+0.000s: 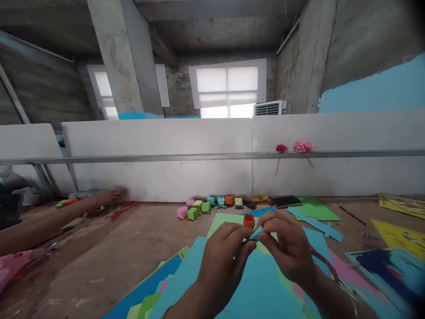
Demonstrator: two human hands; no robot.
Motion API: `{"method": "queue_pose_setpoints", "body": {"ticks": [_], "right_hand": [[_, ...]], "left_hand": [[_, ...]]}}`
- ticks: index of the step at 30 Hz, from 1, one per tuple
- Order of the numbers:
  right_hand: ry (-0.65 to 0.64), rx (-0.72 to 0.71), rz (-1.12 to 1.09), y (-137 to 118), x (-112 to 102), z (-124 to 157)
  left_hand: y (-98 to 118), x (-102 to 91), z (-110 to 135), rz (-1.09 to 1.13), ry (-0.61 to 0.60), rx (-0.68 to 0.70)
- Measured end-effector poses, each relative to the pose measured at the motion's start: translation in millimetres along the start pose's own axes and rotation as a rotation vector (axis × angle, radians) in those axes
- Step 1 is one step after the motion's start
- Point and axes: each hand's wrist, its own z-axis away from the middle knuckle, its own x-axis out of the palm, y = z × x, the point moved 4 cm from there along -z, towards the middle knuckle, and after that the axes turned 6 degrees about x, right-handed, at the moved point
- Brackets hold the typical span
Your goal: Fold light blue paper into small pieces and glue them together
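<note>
My left hand point(223, 252) and my right hand point(288, 247) meet over the table, fingers pinched on a small folded piece of light blue paper point(256, 234). Just behind the fingertips stands a small orange paper box point(249, 220). Under my hands lie large sheets of light blue paper point(259, 288) and a green sheet point(222, 220). Red-handled scissors point(327, 264) lie by my right wrist.
A row of small paper cubes point(206, 206) in pink, green, blue and orange sits by the white partition point(159, 177). A phone point(286, 201) lies on green paper. Another person's arm point(49, 221) stretches across the table at the left. Two pink ribbon flowers point(303, 146) rest on the rail.
</note>
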Motion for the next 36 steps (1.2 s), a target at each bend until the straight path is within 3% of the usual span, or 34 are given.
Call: {"method": "queue_pose_setpoints", "body": {"ticks": [4, 9, 16, 22, 27, 32, 36], "right_hand": [[-0.022, -0.048, -0.002, -2, 4, 1], [0.026, -0.004, 0.081, -1, 5, 3], [0.008, -0.003, -0.010, -7, 3, 4], [0.048, 0.152, -0.028, 0, 7, 9], [0.034, 0.288, -0.158, 7, 8, 11], [-0.035, 0.175, -0.197, -3, 2, 5], [0.010, 0.025, -0.002, -11, -3, 0]], "left_hand": [[0, -4.0, 0, 0.078, 0.085, -0.036], [-2, -9.8, 0, 0.061, 0.166, -0.008], [4, -10.9, -2, 0.084, 0.179, 0.031], [7, -15.5, -4, -0.021, 0.240, 0.071], [7, -13.7, -3, -0.073, 0.220, 0.088], [9, -12.8, -4, -0.101, 0.174, 0.143], [10, -15.1, -5, -0.136, 0.177, 0.159]]}}
